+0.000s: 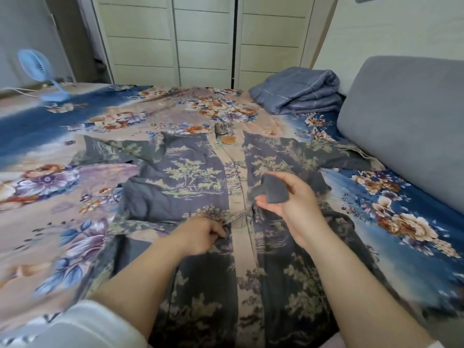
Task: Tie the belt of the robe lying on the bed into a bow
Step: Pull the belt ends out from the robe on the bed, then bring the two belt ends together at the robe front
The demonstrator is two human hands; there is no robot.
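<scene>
A grey-blue robe [190, 177] printed with trees lies flat on the floral bed, its pale front band running down the middle. Its belt [140, 225] crosses the waist from the left. My left hand [200, 234] presses on the waist beside the band, fingers pinching the belt there. My right hand [291, 199] is raised just above the robe's right side, palm up, with a grey stretch of the belt [272, 190] wrapped over its fingers. Where the two belt ends meet under my hands is hidden.
A folded blue blanket [298, 90] lies at the far right of the bed. A grey cushion [406, 126] lines the right side. A small blue fan [37, 69] stands at the far left corner. White wardrobe doors [200, 38] stand behind the bed.
</scene>
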